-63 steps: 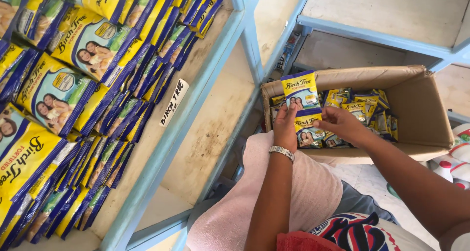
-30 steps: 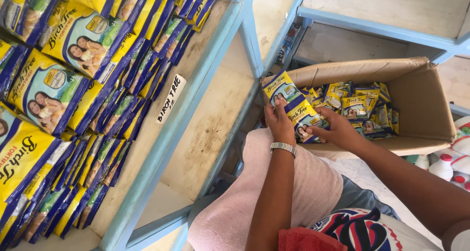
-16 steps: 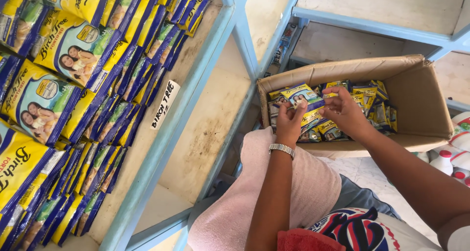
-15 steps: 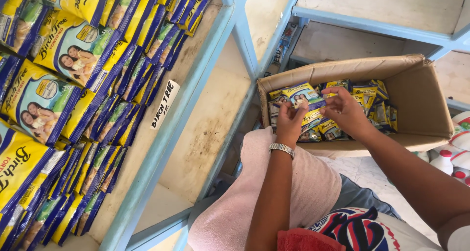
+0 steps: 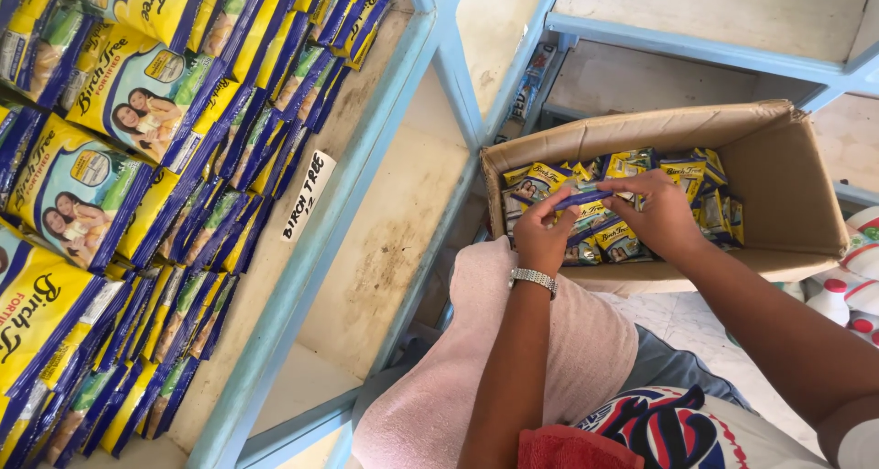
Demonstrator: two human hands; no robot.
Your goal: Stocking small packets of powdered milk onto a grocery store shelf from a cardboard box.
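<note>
I am gathering sachets out of the cardboard box (image 5: 787,176). My left hand (image 5: 542,236) and right hand (image 5: 661,215) both pinch one small bundle of sachets (image 5: 586,197), my left fingers (image 5: 548,207) closed on its near end and my right fingers (image 5: 641,187) closed over its far end. The bundle hangs just above the loose sachets (image 5: 705,204) lying in the box. Its long axis runs from fingers to fingers, edge up, I think, though the view there is crowded. Next, I judge, I need a firm squeeze to square the stack before lifting it clear.
</note>
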